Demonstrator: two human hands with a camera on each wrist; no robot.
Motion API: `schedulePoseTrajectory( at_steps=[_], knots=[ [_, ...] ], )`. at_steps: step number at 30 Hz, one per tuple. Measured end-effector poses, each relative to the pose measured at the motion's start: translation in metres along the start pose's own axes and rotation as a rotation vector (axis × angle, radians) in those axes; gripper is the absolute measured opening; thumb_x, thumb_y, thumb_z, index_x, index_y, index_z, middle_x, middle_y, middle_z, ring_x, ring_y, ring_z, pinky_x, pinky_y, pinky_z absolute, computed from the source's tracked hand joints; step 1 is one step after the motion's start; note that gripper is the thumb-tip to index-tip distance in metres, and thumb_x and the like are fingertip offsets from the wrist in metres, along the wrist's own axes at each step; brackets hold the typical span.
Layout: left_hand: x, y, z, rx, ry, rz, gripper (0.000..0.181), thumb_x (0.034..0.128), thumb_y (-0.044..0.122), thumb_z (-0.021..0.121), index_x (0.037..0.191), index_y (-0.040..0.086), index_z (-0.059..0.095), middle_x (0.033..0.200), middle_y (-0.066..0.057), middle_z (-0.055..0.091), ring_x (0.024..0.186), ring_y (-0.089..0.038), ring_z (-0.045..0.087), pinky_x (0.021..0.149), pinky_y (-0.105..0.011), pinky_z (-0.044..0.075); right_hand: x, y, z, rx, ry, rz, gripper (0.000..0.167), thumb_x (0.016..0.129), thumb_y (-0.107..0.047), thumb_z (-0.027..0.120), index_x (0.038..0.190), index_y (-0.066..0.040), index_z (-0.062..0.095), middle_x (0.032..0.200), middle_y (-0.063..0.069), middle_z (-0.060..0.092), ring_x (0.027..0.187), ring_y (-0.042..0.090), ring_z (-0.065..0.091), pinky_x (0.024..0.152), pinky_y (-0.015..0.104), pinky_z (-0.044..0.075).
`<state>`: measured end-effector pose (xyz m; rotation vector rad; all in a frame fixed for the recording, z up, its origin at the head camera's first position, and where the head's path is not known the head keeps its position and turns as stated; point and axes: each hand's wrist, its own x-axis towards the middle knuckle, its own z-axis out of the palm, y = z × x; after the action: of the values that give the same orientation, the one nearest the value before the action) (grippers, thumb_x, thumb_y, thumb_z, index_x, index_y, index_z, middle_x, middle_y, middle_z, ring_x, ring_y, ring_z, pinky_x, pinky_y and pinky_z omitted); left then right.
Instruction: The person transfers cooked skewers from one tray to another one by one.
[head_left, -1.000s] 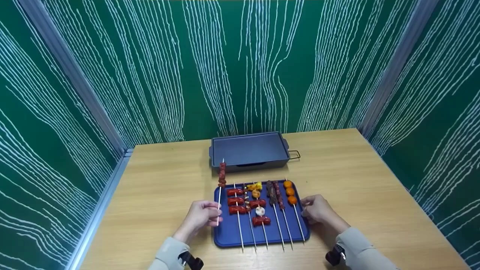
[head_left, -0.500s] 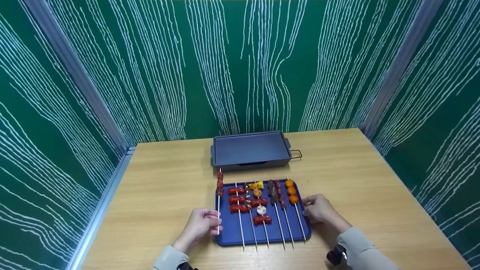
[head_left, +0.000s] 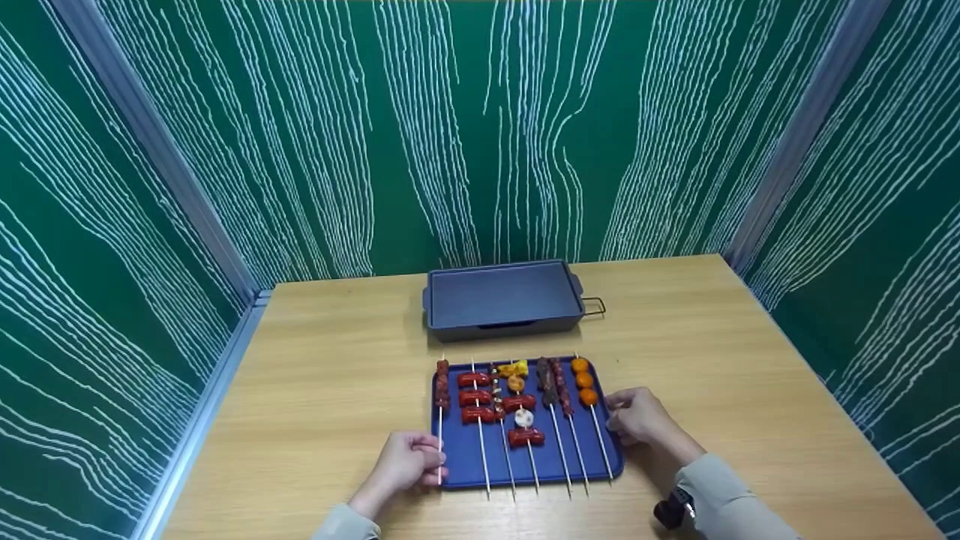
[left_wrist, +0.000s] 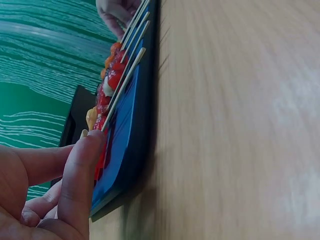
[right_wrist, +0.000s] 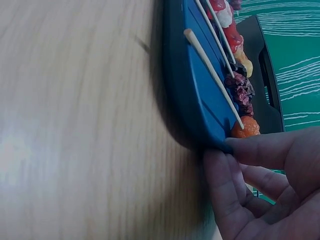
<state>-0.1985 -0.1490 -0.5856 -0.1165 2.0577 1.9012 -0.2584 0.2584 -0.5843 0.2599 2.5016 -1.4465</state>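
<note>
My left hand (head_left: 405, 459) pinches the stick of a meat skewer (head_left: 442, 386) near its lower end, between thumb and fingers. That skewer, with dark red chunks at its top, lies along the left edge of the blue tray (head_left: 463, 459). My right hand (head_left: 641, 417) holds the tray's right rim; in the right wrist view the thumb (right_wrist: 255, 150) is on the rim and fingers are below it. Also on the tray are red sausage skewers (head_left: 475, 397), a mixed skewer (head_left: 525, 418), dark meat skewers (head_left: 547, 384) and an orange ball skewer (head_left: 583, 381).
Behind the tray stands a dark rectangular grill pan (head_left: 502, 296) with a wire handle (head_left: 594, 306) on its right. The wooden table (head_left: 337, 360) runs up to green walls (head_left: 300, 150) with white wavy lines.
My left hand has moved toward me with the meat skewer, which came down from over the tray's far left corner to the tray's left edge. My right hand stays on the rim.
</note>
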Motion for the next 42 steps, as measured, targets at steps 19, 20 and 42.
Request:
schedulePoseTrajectory(
  at_steps=[19, 20, 42],
  knots=[
    [0.001, 0.007, 0.014, 0.163, 0.036, -0.048, 0.013, 0.0867, -0.01, 0.076, 0.091, -0.002, 0.068, 0.073, -0.005, 0.069, 0.054, -0.008, 0.066, 0.048, -0.019, 0.059, 0.0, -0.001, -0.001, 0.013, -0.003, -0.006, 0.048, 0.082, 0.013, 0.068, 0.13, 0.018, 0.065, 0.099, 0.018, 0.072, 0.071, 0.022, 0.069, 0.062, 0.04, 0.069],
    [0.001, 0.008, 0.014, 0.183, 0.036, -0.049, 0.013, 0.0863, -0.01, 0.077, 0.091, -0.002, 0.068, 0.073, -0.005, 0.07, 0.052, -0.007, 0.065, 0.047, -0.019, 0.058, -0.001, -0.001, -0.001, 0.013, -0.004, -0.007, 0.049, 0.082, 0.013, 0.068, 0.13, 0.018, 0.064, 0.1, 0.019, 0.072, 0.071, 0.022, 0.069, 0.063, 0.04, 0.069],
    [0.008, 0.018, 0.004, 0.277, 0.056, -0.057, 0.014, 0.0911, 0.005, 0.078, 0.1, 0.0, 0.068, 0.07, -0.008, 0.071, 0.05, -0.01, 0.062, 0.045, -0.025, 0.057, 0.002, 0.002, 0.0, 0.026, -0.013, 0.021, 0.049, 0.082, 0.014, 0.069, 0.131, 0.016, 0.066, 0.093, 0.014, 0.073, 0.071, 0.021, 0.071, 0.062, 0.04, 0.069]
  ],
)
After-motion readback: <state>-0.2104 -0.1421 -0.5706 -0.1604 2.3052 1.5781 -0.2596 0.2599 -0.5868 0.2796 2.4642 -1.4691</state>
